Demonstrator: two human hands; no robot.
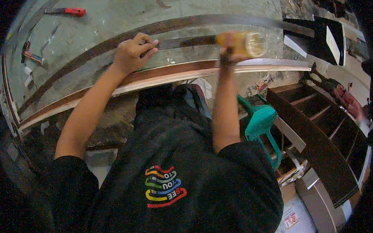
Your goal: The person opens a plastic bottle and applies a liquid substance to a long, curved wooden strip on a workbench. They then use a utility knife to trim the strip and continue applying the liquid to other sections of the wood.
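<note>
My left hand (134,52) is over the green-grey tabletop (119,13), thumb and fingers pinched together beside a narrow dark strip (187,42). Whatever the fingertips hold, if anything, is too small to make out. My right hand (229,48), smeared by motion, is wrapped round a yellowish see-through bottle (254,44). The bottle lies tilted sideways at the strip's right end, its clear round base toward the right. Beyond both hands a longer dark strip (178,23) curves across the tabletop.
A red-handled tool (71,12) and a hammer (33,55) lie at the table's left. Along the near edge runs a pale-and-brown rail (168,77). At right are a green plastic chair (261,119), a dark shelf unit (312,140) and another person (343,95).
</note>
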